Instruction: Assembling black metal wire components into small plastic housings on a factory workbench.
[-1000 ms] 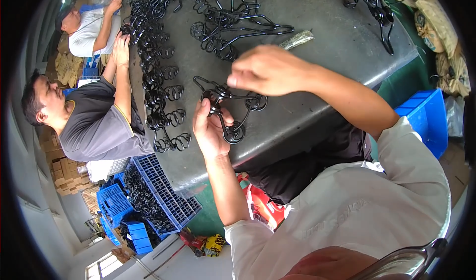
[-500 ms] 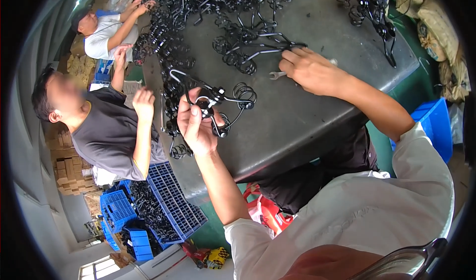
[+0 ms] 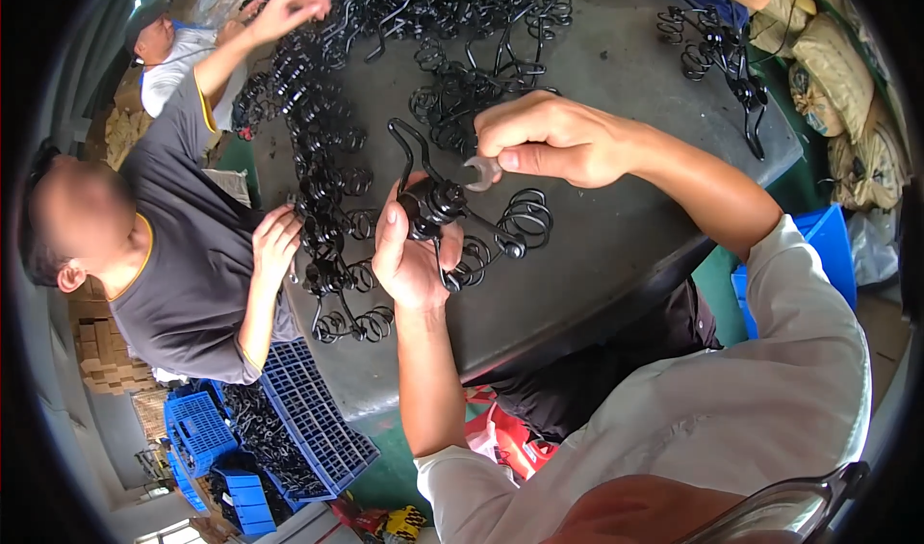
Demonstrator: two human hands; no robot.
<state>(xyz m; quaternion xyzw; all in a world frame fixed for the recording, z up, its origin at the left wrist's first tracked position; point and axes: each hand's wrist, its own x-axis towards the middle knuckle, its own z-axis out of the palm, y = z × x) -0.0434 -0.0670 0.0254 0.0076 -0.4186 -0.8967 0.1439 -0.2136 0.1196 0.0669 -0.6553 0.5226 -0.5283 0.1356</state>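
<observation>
My left hand (image 3: 414,255) grips a black curled-wire metal piece (image 3: 452,212) and holds it up over the dark grey table (image 3: 626,236). My right hand (image 3: 553,140) pinches a small silver open-end wrench (image 3: 481,170) whose jaw sits against the top of that piece. Scroll-shaped ends of the piece (image 3: 525,221) stick out to the right, below the wrench. Beyond my hands several more black wire pieces (image 3: 452,53) lie heaped on the table.
A person in a dark grey shirt (image 3: 183,265) stands at the table's left, one hand on a row of wire pieces (image 3: 322,207), the other arm raised. A second person (image 3: 173,48) works farther back. Blue crates (image 3: 308,419) sit below; sacks (image 3: 837,82) at right.
My right hand has brought the wrench from the table to the wire piece in my left hand. The view has closed in. The neighbouring person has raised one arm.
</observation>
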